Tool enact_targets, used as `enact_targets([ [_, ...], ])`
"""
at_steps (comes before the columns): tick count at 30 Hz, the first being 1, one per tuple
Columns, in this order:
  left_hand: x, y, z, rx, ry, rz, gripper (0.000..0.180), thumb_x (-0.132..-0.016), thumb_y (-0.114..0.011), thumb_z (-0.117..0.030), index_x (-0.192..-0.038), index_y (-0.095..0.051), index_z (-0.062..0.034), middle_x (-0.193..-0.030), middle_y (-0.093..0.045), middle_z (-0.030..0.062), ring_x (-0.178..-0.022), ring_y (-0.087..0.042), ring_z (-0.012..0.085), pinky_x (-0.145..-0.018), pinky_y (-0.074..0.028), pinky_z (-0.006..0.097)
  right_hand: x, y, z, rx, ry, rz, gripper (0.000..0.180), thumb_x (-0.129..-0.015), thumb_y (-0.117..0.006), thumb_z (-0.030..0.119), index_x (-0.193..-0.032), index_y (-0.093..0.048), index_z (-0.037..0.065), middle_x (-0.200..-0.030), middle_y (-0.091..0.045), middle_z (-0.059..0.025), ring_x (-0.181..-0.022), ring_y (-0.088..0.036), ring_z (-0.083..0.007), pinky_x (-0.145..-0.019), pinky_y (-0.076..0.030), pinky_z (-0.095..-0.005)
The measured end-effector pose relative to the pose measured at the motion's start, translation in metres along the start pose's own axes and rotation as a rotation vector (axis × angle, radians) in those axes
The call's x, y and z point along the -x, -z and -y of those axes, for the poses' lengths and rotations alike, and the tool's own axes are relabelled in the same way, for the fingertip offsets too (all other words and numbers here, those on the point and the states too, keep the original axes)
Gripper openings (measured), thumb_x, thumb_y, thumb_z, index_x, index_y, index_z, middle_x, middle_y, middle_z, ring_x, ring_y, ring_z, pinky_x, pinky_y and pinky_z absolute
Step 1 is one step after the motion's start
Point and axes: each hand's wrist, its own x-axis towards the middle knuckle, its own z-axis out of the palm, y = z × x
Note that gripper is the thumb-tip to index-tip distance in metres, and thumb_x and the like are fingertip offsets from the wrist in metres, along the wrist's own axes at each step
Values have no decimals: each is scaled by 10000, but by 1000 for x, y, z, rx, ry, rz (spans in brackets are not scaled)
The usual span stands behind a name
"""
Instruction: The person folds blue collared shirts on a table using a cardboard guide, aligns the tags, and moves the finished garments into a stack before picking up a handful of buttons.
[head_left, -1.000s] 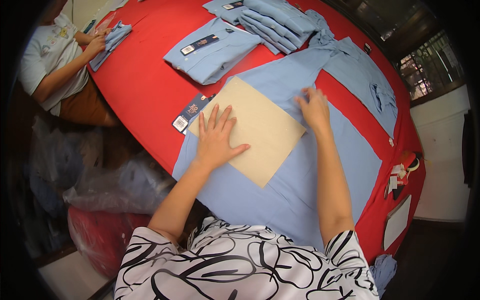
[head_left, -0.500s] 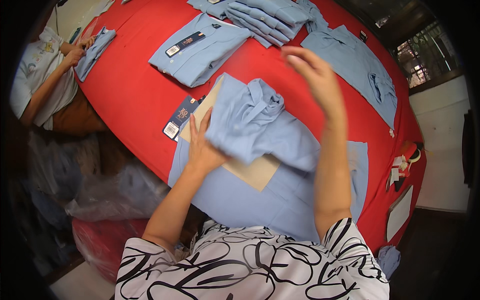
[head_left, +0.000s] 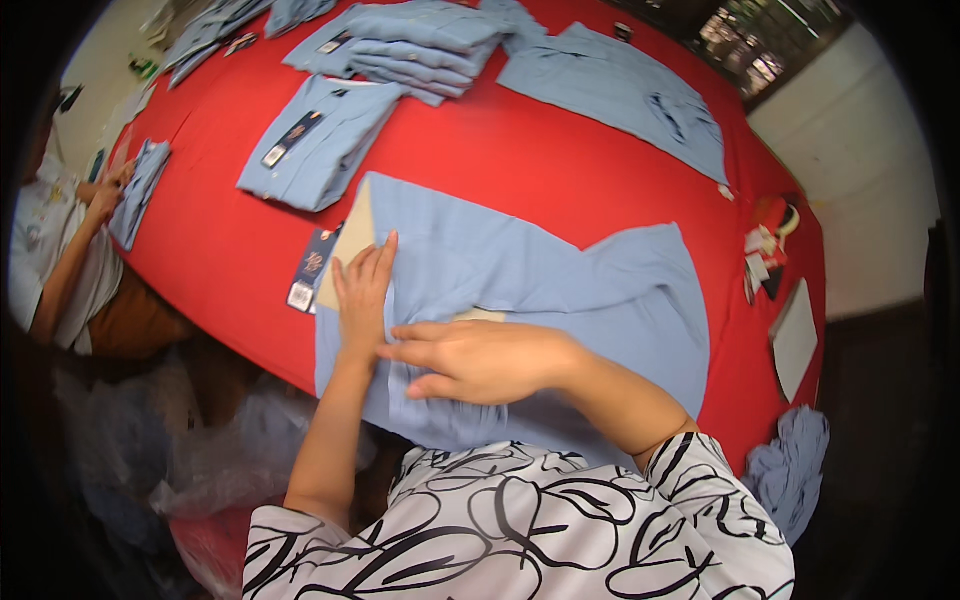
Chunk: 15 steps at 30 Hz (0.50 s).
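Note:
A light blue shirt lies spread before me on the red-covered table. Tan cardboard shows at its left edge, and a small tan patch is visible in the middle of the cloth. My left hand rests flat across the cardboard and the shirt's edge, fingers stretched out. Just to its right, my right hand is open with fingers extended, over gathered cloth on the near side; whether its palm touches the cloth is hidden. A dark blue hang tag sticks out left of the cardboard.
Beyond lies a folded shirt with a tag, then a stack of folded shirts. Another shirt is spread at the far right. A person handles blue cloth at the left. Tape and a white sheet sit near the right edge.
My right hand has come down from its raised place at the right to beside my left hand. The bunched cloth over the cardboard now lies flatter and nearer me. The view has shifted.

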Motion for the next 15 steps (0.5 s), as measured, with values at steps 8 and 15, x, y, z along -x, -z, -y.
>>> enact_targets([
  [8, -9, -6, -15, 44, -273, -82, 478, -812, -508, 23, -1173, -713, -212, -1357, -580, 19, -1389, -394, 293, -1186, -116, 573, 171, 58, -260, 706, -826, -1141, 488, -816, -504, -8, -1271, -604, 137, -1309, -538, -136, -1265, -447, -346, -1039, -372, -503],
  [15, 1, -12, 13, 205, -188, -80, 323, -835, -545, -38, -1063, -743, -153, -1205, -684, 44, -1300, -516, 290, -1176, -225, 496, 282, -8, -180, 725, -801, -1433, 155, -791, -602, 41, -941, -628, 73, -1007, -591, -92, -1007, -514, -315, -900, -404, -481],
])
